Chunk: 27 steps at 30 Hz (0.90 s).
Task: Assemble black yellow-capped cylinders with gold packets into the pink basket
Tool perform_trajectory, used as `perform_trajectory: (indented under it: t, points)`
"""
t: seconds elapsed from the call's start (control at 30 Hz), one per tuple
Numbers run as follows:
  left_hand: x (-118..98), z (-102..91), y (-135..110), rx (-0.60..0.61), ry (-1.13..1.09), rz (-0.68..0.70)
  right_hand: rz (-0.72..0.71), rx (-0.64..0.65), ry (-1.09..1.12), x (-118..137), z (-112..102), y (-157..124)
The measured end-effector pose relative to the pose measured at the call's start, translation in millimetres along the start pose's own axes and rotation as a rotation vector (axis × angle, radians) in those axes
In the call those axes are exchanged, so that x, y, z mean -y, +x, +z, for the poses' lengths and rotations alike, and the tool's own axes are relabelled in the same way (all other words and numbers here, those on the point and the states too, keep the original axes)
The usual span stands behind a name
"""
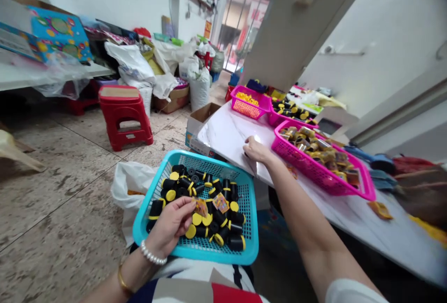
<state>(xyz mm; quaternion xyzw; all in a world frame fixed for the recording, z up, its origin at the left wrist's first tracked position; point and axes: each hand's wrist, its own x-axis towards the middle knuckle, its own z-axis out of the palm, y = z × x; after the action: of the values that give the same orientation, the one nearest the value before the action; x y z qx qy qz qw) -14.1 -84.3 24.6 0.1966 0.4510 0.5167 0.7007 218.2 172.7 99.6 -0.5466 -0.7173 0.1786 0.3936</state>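
Observation:
A turquoise basket (247,252) rests on my lap, filled with several small black cylinders with yellow caps (223,228). My left hand (170,225) lies inside the basket, fingers pinched on a small orange printed sticker (201,207). A second sticker (220,202) lies on the cylinders beside it. My right hand (256,150) reaches to the white table (226,131), fingers curled and pressed at its edge; what they hold is hidden. A pink basket (363,191) of wrapped pieces stands just right of that hand.
Two more pink baskets (260,107) stand farther back on the table, one with yellow pieces, one with black cylinders. A cardboard box (197,124) sits beside the table. A red stool (122,114), white sacks (139,70) and a plastic bag (129,182) are on the floor at left.

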Motion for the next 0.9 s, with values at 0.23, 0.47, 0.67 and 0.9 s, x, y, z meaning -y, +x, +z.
perform_trajectory:
  t: [0.23, 0.47, 0.67, 0.9]
  points:
    - [-12.2, -9.9, 8.4, -0.057, -0.155, 0.013, 0.046, 0.356, 0.269, 21.6, 0.6, -52.4]
    - [-18.0, -1.2, 18.3, -0.053, -0.19, 0.007, 0.382, 0.545, 1.032, 64.2, 26.4, -163.2]
    - [-12.5, 1.9, 15.3, -0.06, -0.144, 0.009, 0.407, 0.544, 1.036, 69.7, 43.3, -185.7]
    - [-8.7, 0.4, 16.5, -0.001, -0.272, -0.044, 0.381, 0.483, 0.783, 68.1, 48.0, -187.2]
